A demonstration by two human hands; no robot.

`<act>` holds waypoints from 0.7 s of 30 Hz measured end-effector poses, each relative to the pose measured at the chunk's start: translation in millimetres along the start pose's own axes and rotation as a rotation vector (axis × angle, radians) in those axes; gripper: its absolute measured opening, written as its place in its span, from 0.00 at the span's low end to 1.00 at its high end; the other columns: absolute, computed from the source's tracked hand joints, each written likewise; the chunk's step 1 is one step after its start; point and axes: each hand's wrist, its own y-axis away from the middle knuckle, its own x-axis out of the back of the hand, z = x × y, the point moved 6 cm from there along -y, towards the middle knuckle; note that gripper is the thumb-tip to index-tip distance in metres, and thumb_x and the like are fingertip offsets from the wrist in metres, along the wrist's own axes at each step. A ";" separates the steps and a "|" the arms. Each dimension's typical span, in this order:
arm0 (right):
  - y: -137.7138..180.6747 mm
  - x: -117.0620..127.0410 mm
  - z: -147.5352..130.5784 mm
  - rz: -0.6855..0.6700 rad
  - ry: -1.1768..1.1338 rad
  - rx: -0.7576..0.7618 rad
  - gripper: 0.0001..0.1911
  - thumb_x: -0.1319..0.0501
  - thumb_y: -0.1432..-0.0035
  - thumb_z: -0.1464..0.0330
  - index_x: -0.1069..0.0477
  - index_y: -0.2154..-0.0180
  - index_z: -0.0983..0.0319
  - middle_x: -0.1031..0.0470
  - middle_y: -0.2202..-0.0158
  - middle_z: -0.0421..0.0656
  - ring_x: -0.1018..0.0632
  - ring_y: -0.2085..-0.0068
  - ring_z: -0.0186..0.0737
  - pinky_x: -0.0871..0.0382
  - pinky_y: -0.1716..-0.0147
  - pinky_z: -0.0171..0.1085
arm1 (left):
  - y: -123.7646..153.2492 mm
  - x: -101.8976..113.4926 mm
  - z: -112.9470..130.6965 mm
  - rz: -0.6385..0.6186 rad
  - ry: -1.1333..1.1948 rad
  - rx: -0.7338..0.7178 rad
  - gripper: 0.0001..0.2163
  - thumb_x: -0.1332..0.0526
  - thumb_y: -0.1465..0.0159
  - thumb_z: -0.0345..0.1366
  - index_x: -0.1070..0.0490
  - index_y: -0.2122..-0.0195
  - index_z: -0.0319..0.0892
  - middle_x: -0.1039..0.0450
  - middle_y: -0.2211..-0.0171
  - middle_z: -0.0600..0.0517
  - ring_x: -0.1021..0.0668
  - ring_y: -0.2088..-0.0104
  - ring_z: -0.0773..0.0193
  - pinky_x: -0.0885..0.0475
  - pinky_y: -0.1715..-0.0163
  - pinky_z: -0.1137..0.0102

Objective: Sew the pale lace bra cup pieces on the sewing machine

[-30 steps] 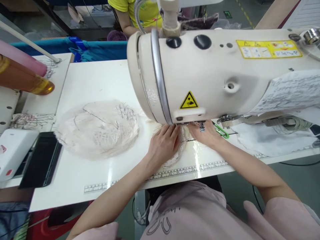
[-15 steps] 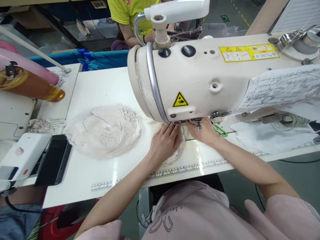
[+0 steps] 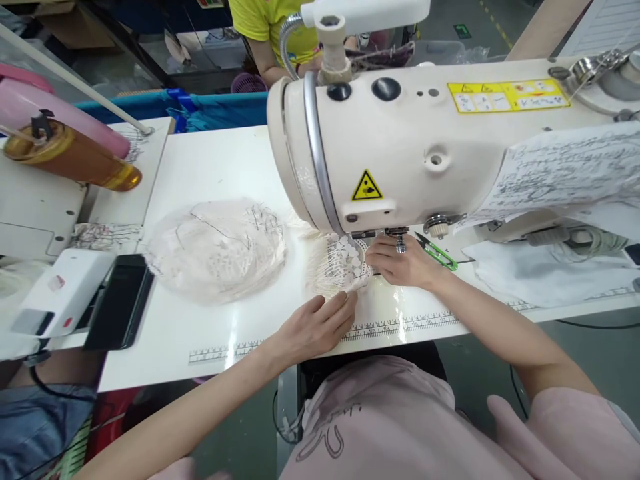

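A small cream lace piece lies under the head of a cream sewing machine, near the needle. My left hand has its fingertips pinched on the near edge of the lace, close to the table's front. My right hand rests flat on the lace's right side just below the presser foot. A pile of pale lace pieces sits to the left on the white table.
Green thread snips lie right of my right hand. A black phone and white box sit at the left edge, an amber bottle beyond. A person in yellow works behind the machine. Rulers mark the front edge.
My left hand has drawn back from the needle toward the table's front, uncovering the lace. My right hand has stayed by the presser foot.
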 end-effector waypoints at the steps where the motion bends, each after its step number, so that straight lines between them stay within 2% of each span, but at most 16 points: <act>1: 0.6 -0.2 0.6 0.018 -0.022 0.004 0.17 0.51 0.45 0.81 0.27 0.66 0.59 0.22 0.67 0.38 0.29 0.68 0.34 0.46 0.75 0.37 | 1.2 -1.1 0.6 0.012 -0.004 0.025 0.12 0.43 0.34 0.24 0.28 0.53 0.42 0.22 0.54 0.47 0.20 0.57 0.61 0.29 0.72 0.70; 4: 2.8 -0.1 2.3 0.067 -0.072 0.004 0.15 0.49 0.46 0.79 0.26 0.64 0.60 0.22 0.65 0.39 0.28 0.66 0.35 0.42 0.74 0.36 | 1.5 -1.7 -1.3 0.029 0.008 0.124 0.14 0.44 0.34 0.23 0.30 0.50 0.40 0.22 0.54 0.45 0.20 0.57 0.59 0.27 0.71 0.69; 7: 4.1 -0.4 3.1 0.075 -0.068 -0.011 0.15 0.49 0.47 0.78 0.26 0.63 0.60 0.21 0.64 0.39 0.27 0.67 0.36 0.41 0.73 0.36 | 1.4 0.2 -4.0 0.016 -0.015 0.194 0.12 0.43 0.34 0.27 0.30 0.49 0.40 0.23 0.54 0.44 0.20 0.57 0.57 0.23 0.67 0.67; 9: 4.3 -0.1 2.9 0.085 -0.061 -0.008 0.15 0.49 0.47 0.77 0.26 0.63 0.60 0.21 0.64 0.39 0.28 0.68 0.35 0.42 0.73 0.36 | 2.7 1.9 -4.3 0.017 -0.072 0.196 0.10 0.41 0.34 0.30 0.29 0.52 0.39 0.23 0.56 0.44 0.20 0.58 0.56 0.22 0.67 0.65; 11: 4.4 1.0 2.3 0.111 -0.061 0.007 0.15 0.49 0.48 0.78 0.27 0.63 0.60 0.21 0.65 0.39 0.28 0.68 0.35 0.42 0.73 0.36 | 4.7 2.0 -4.4 0.015 -0.122 0.179 0.08 0.42 0.34 0.28 0.28 0.55 0.39 0.23 0.56 0.44 0.20 0.59 0.56 0.23 0.68 0.66; 16: 4.8 3.9 2.5 0.155 -0.072 0.027 0.15 0.48 0.50 0.77 0.27 0.63 0.60 0.21 0.65 0.38 0.27 0.68 0.36 0.43 0.74 0.36 | 8.1 -1.4 -9.7 -0.025 -0.101 0.174 0.14 0.49 0.33 0.21 0.29 0.54 0.41 0.22 0.57 0.46 0.20 0.61 0.60 0.25 0.71 0.68; 18: 4.6 4.5 2.9 0.132 -0.085 0.020 0.16 0.48 0.50 0.76 0.27 0.62 0.60 0.21 0.64 0.38 0.26 0.67 0.37 0.44 0.74 0.37 | 8.3 3.6 -17.8 0.000 -0.034 0.272 0.12 0.50 0.32 0.24 0.30 0.54 0.41 0.22 0.58 0.47 0.20 0.61 0.60 0.25 0.70 0.69; 21: 4.1 4.3 1.9 0.079 -0.079 0.015 0.17 0.47 0.49 0.73 0.28 0.58 0.61 0.22 0.64 0.40 0.27 0.68 0.37 0.46 0.75 0.37 | 9.8 16.3 -38.9 0.047 0.170 0.540 0.09 0.50 0.29 0.31 0.32 0.54 0.41 0.22 0.58 0.47 0.19 0.63 0.63 0.27 0.73 0.72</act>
